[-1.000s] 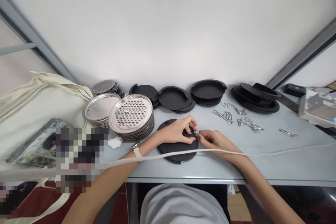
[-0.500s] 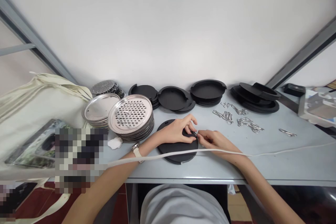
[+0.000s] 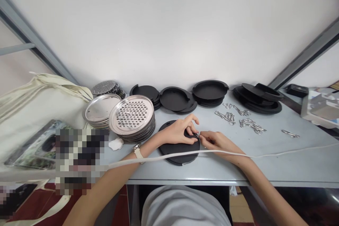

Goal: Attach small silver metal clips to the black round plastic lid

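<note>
- Two hands work at the right edge of the black disc (image 3: 174, 147), which lies flat near the near edge of the table (image 3: 280, 164).
- Right hand (image 3: 215, 141): thumb and finger seem to pinch a small metal piece (image 3: 197, 135) at this edge; its far end is too small to tell.
- Left hand (image 3: 181, 132): it lies over the disc, one finger raised, the others bent; whether its thumb also grips the piece, one cannot tell.
- For good work, the left palm should press the disc steadily, so that it does not turn under the push.
- It is probably better to move the piece with small, slow force, because thin metal may slip or scratch.
- The white cable (image 3: 201, 151) crosses the view over the near part of the disc; both wrists should avoid pulling it.
- Loose metal clips (image 3: 226, 117) lie to the far right, well apart from the fingers.
</note>
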